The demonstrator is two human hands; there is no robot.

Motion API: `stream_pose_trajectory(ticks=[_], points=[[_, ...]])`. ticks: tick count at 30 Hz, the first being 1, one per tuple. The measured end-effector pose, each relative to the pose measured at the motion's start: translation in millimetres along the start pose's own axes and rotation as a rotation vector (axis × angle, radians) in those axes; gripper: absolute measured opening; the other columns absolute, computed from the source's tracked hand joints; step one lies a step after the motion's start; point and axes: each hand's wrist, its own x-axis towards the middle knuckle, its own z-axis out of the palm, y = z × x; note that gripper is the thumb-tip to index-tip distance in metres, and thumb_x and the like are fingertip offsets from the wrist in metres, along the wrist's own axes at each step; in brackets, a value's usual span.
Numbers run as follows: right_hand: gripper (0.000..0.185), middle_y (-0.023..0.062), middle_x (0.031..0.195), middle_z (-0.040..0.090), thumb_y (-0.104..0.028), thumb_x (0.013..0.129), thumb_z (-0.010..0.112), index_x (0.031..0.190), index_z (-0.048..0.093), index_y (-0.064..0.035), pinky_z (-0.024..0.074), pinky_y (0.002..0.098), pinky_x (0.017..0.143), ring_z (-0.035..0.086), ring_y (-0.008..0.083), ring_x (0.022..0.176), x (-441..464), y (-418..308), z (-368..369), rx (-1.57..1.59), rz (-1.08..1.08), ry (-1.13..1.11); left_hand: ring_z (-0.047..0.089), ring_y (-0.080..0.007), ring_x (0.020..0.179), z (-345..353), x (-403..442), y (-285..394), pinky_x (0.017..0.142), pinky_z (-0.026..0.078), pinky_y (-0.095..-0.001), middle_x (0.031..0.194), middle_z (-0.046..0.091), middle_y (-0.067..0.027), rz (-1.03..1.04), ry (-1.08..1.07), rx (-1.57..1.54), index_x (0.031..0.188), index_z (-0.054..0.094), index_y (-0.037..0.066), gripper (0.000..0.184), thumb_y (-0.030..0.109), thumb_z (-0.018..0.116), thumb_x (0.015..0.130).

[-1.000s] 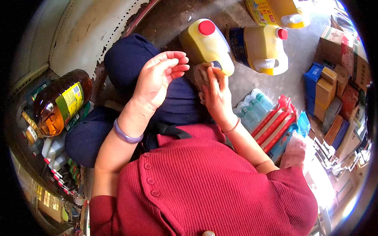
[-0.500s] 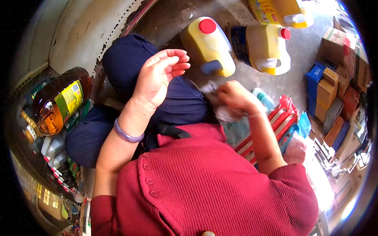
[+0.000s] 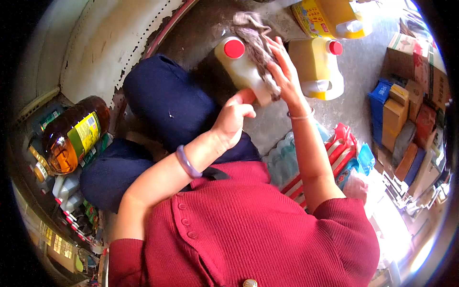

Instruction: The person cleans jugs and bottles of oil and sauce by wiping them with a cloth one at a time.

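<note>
A plastic oil jug (image 3: 243, 71) with a red cap stands on the floor in front of my knees. My left hand (image 3: 230, 122), a purple bangle on its wrist, has its fingers curled at the jug's handle end; the fingertips are partly hidden. A crumpled grey-brown rag (image 3: 256, 45) lies along the jug's right side. My right hand (image 3: 285, 79) holds this rag against the jug, its fingers fairly straight over the cloth. Just to the right is a second yellow oil jug (image 3: 311, 62) with a red cap.
Another yellow oil jug (image 3: 318, 19) stands farther back. Wrapped bottles (image 3: 282, 155) and a red-and-white package (image 3: 334, 148) are by my right forearm. Cardboard boxes (image 3: 396, 110) are stacked at right. A large dark oil bottle (image 3: 76, 134) is at left, near a worn white panel (image 3: 110, 43).
My right hand has swung forward with the rag onto the jug's side. My left hand has come down from the air to the jug's handle end. The jug has shifted slightly toward me.
</note>
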Motion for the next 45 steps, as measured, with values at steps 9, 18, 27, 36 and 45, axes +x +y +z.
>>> stream_pose_trajectory(ticks=[9, 18, 27, 36, 45], points=[[0.032, 0.0153, 0.115, 0.057, -0.009, 0.085, 0.053, 0.116, 0.055, 0.0016, 0.0374, 0.0321, 0.098, 0.053, 0.0255, 0.111, -47, 74, 24, 0.203, 0.472, 0.222, 0.047, -0.0171, 0.113, 11, -3, -8, 0.1, 0.031, -0.0257, 0.116, 0.055, -0.007, 0.096, -0.01, -0.087, 0.119, 0.051, 0.002, 0.049, -0.002, 0.047, 0.07], [0.04, 0.0111, 0.133, 0.045, -0.006, 0.089, 0.055, 0.127, 0.046, 0.0014, 0.0299, 0.0312, 0.104, 0.041, 0.0194, 0.123, -88, 2, 37, 0.552, 0.486, 0.235, 0.057, -0.0171, 0.093, -10, -8, 30, 0.091, 0.039, -0.0282, 0.098, 0.061, -0.0074, 0.18, 0.084, 0.129, 0.103, 0.058, -0.002, 0.033, 0.004, 0.052, 0.071], [0.058, 0.0223, 0.143, 0.03, -0.012, 0.081, 0.061, 0.135, 0.04, -0.0048, 0.0223, 0.0437, 0.108, 0.03, 0.035, 0.133, -51, -56, 19, 0.288, -0.1, 0.152, 0.055, -0.0142, 0.075, 14, -84, 114, 0.074, 0.043, -0.0276, 0.08, 0.057, -0.0055, 0.32, 0.034, 0.259, 0.092, 0.058, 0.001, 0.024, 0.019, 0.059, 0.077], [0.043, 0.0107, 0.107, 0.062, -0.029, 0.085, 0.061, 0.116, 0.057, 0.001, 0.042, 0.0275, 0.091, 0.056, 0.0155, 0.1, 105, -176, -34, 0.628, -0.18, -0.226, 0.045, -0.0033, 0.062, 21, -162, 134, 0.057, 0.038, -0.0206, 0.068, 0.052, 0.0046, 0.442, 0.198, 0.699, 0.078, 0.057, 0.002, 0.014, 0.012, 0.066, 0.08], [0.042, 0.0067, 0.104, 0.063, -0.028, 0.087, 0.055, 0.118, 0.056, -0.0006, 0.0462, 0.0261, 0.084, 0.058, 0.0123, 0.09, 97, -14, 4, 0.467, 0.341, -0.462, 0.05, -0.011, 0.055, -5, -189, 123, 0.051, 0.038, -0.0233, 0.065, 0.056, -0.0066, 0.565, 0.219, 0.555, 0.079, 0.059, -0.005, 0.022, 0.014, 0.065, 0.07]])
